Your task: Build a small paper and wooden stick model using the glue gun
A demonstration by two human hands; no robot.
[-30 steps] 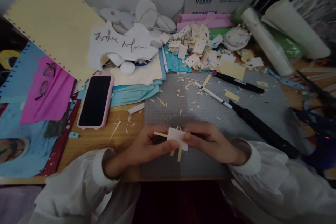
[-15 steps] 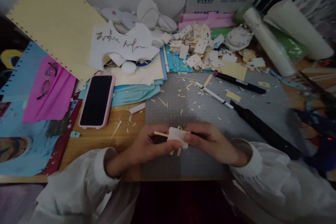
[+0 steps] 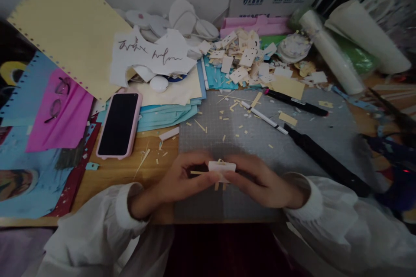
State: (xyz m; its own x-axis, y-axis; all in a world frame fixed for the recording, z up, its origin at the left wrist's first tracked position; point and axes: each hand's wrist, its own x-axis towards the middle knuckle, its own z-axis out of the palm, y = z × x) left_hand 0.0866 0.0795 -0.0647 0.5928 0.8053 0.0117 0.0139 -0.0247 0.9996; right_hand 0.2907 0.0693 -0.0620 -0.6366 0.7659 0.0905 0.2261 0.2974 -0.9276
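Note:
Between my two hands is a small white paper figure (image 3: 222,166) with thin cream paper strips sticking out at its left side, top and bottom. My left hand (image 3: 191,175) is closed on its left part, the thumb pressed to its front. My right hand (image 3: 255,177) pinches the right part, thumb also in front. The fingers behind the figure are mostly hidden. Both hands are just above the grey cutting mat (image 3: 201,203), near the table's front edge.
A pink-cased phone (image 3: 119,125) lies left. On the mat are a white pen (image 3: 264,117), a black marker (image 3: 295,102), a long black tool (image 3: 325,160) and paper scraps. Behind is a heap of small paper figures (image 3: 243,58); a plastic-wrapped roll (image 3: 331,49) lies back right.
The paper figure has turned in my fingers, from slanted to nearly level, with its upper edge now showing. Both thumbs have shifted slightly on it.

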